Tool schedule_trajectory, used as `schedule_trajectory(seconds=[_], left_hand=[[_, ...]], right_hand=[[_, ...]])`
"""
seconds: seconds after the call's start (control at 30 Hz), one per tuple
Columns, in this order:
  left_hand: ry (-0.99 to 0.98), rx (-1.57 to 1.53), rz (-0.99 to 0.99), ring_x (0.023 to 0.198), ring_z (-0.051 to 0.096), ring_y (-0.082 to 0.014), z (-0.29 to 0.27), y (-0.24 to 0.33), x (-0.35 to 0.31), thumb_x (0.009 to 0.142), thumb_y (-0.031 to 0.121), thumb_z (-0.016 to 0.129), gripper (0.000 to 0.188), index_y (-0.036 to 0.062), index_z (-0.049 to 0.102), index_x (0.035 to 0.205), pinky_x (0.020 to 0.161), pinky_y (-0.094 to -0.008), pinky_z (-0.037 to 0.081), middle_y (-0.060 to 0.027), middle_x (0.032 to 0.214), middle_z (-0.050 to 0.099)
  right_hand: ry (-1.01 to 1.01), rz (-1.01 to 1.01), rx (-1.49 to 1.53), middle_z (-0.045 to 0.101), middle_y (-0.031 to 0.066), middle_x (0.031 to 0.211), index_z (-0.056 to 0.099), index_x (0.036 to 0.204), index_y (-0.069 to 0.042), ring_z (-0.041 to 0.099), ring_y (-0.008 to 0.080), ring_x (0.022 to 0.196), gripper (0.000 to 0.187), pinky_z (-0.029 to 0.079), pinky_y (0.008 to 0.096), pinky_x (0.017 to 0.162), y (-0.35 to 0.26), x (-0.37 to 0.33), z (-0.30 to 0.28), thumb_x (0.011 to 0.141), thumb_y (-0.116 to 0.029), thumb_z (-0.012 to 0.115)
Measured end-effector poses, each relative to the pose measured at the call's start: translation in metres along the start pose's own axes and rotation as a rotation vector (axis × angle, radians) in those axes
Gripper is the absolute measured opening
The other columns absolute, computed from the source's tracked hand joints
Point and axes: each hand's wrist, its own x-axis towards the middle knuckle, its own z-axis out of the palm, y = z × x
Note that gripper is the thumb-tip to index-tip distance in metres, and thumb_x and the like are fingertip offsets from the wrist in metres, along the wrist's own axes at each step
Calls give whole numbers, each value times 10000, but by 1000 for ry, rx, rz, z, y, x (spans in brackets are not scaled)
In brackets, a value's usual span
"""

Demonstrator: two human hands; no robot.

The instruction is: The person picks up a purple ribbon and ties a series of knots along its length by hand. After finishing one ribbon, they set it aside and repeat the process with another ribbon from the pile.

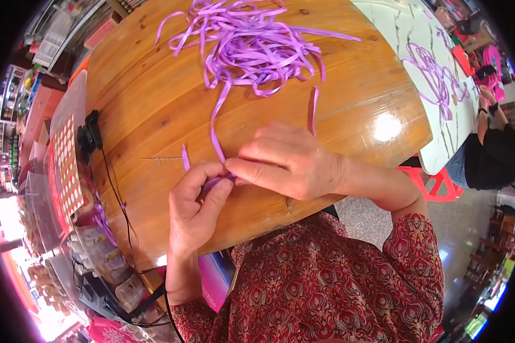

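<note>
My left hand [197, 200] pinches a purple ribbon [216, 123] between thumb and forefinger, near the table's close edge. My right hand [292, 163] meets it there, its fingers closed on the same ribbon. The exact grip of the right fingertips is partly hidden. From my fingers the ribbon runs up to a loose heap of purple ribbon [257, 48] at the far side of the table. A short ribbon end [185, 157] sticks out beyond my left hand. Right of the heap, a separate-looking strip [314, 108] trails down behind my right hand.
The wooden table [154, 103] has a thin needle-like stick [167, 158] on it. At its left edge sits a black clip-like device [90, 134] with a cable, beside a red-and-white dotted sheet [68, 171]. Right, a white marble-patterned table [395, 28] bears more purple ribbon [438, 74]; another person [492, 148] sits there.
</note>
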Motion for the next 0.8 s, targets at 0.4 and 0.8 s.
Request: schedule_trajectory(seconds=[0.4,0.8], left_hand=[[-1,-122,-85,721,487,-84,-6,3,0,809,-66,627,118,-20,627,918,667,-199,383,-16,803,536],[217,490,356,726,507,-151,-91,15,-14,702,-72,589,112,-2,593,789,674,-257,392,-66,773,540]], right_hand=[[-61,37,22,560,70,845,643,1001,-5,569,217,719,341,489,339,653,-12,6,-7,694,-155,633],[133,608,25,604,72,802,624,889,22,560,107,683,121,397,213,579,24,-48,-137,770,42,634]])
